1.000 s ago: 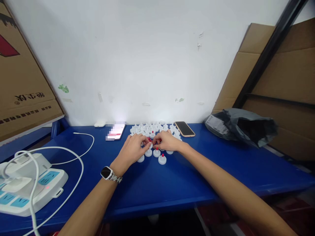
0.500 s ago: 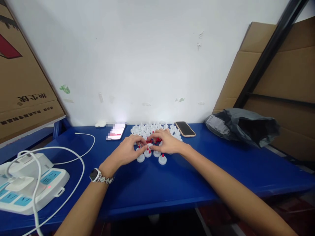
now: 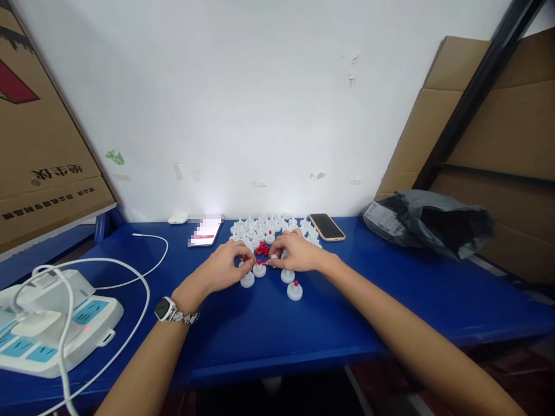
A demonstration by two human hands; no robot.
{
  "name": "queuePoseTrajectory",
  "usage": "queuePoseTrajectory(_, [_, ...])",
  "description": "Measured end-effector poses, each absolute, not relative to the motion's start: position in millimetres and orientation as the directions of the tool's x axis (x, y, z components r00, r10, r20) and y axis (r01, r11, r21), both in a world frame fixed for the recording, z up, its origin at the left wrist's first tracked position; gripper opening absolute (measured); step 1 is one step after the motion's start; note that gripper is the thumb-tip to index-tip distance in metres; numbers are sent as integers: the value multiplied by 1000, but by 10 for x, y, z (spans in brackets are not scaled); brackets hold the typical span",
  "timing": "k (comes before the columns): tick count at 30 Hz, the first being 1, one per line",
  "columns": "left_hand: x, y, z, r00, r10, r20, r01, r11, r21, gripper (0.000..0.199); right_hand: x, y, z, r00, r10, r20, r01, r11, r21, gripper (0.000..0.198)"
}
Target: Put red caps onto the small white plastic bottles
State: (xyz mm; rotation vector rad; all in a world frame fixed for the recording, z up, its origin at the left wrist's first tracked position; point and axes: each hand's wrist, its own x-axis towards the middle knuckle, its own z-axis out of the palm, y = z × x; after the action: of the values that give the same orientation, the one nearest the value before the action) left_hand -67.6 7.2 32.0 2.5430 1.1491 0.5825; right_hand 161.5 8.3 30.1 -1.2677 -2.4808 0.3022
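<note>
My left hand [image 3: 228, 263] is curled with thumb and forefinger close together, beside a white nozzle cap [image 3: 259, 269] with a red tip. Whatever those fingers hold is hidden. Another white nozzle cap [image 3: 247, 280] stands under the left thumb. At the fingertips of my right hand [image 3: 297, 251] a small red tip cap [image 3: 265, 263] shows, pinched low over the table. Between the hands lies a pile of red tip caps [image 3: 262, 249]. Just below the right hand are a white cap [image 3: 287, 277] and, nearer me, a red-tipped one [image 3: 295, 291].
Many white nozzle caps [image 3: 249, 225] cluster behind the hands by the wall. A lit phone [image 3: 206, 231] lies left of them, a dark phone [image 3: 326, 227] right. A power strip [image 3: 104, 318] with white cables sits at left, a grey plastic bag [image 3: 425, 222] at right.
My hands have drawn slightly apart, uncovering the red pile and a red-tipped cap between them. Two white caps near the right hand have shifted right and toward me.
</note>
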Motion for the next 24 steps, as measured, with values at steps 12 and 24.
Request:
queuePoseTrajectory(12, [-447, 326, 585, 559, 829, -27, 812, -540, 221, 8, 1649, 93, 282, -487, 839, 244, 783, 543, -304, 31])
queuePoseTrajectory(24, [-357, 315, 513, 597, 802, 8, 774, -579, 256, 14, 1672, 65, 386, -489, 865, 110, 658, 449, -605, 21])
